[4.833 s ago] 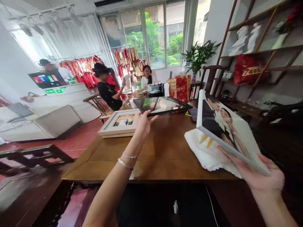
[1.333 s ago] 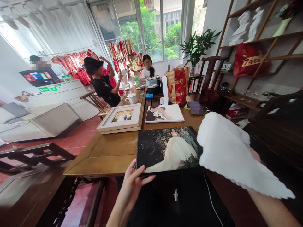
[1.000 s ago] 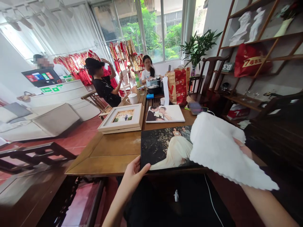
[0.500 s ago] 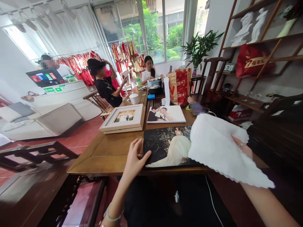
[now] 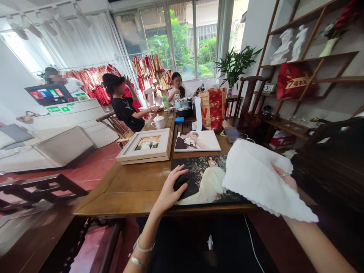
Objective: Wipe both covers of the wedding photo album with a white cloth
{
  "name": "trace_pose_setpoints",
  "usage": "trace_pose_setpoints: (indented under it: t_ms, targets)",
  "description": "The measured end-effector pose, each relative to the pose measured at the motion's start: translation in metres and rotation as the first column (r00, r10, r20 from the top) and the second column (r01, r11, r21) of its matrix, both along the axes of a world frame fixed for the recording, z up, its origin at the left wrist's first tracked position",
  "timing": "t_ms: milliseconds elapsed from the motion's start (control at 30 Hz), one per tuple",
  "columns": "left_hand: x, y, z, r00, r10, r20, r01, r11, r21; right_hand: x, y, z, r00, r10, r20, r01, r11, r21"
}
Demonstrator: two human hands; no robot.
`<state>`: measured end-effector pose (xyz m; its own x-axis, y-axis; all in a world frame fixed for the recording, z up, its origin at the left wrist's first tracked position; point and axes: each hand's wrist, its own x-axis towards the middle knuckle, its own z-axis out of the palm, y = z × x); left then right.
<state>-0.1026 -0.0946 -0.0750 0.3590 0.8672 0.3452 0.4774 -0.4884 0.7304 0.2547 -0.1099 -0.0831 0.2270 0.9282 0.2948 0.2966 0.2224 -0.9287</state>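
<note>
Photo panel point(image 5: 207, 182) flat, long axis left-right, left fingers point(image 5: 178, 173) spread on it, right fingers point(image 5: 278, 170) pinching cloth point(image 5: 256, 178)

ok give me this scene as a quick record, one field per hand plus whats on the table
left: left hand lies flat, fingers spread, on the left edge of the dark wedding photo print
right: right hand holds a white cloth over the print's right part
table: wooden table, the print lying flat at its near edge
behind: light wedding photo print, with a framed photo to its left
far end: red paper bag
</note>
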Motion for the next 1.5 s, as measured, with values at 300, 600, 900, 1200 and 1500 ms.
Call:
trace_pose_setpoints:
  t_ms: [300,600,900,1200,1500]
  targets:
    - [0.000,0.005,-0.005,0.993,0.049,-0.103,-0.048,0.999,0.014,0.016,-0.024,0.067,0.917,-0.382,0.114,0.223,0.730,0.647]
    - [-0.006,0.005,-0.003,0.999,0.000,-0.048,-0.002,0.999,-0.046,-0.006,-0.018,0.016,0.387,0.062,0.920,-0.422,0.899,0.117]
    - [-0.006,0.006,-0.003,0.993,-0.030,-0.114,0.032,0.999,0.017,-0.028,0.022,0.020,0.398,0.124,0.909,-0.271,0.963,-0.013]
    - [-0.003,0.003,-0.001,0.992,-0.007,-0.125,0.009,1.000,0.017,-0.043,0.083,0.019,0.372,0.083,0.925,-0.141,0.989,-0.033]
    - [-0.001,0.000,-0.002,0.993,0.021,-0.118,-0.018,0.999,0.028,-0.049,0.021,0.015,0.340,0.079,0.937,-0.228,0.974,0.001]
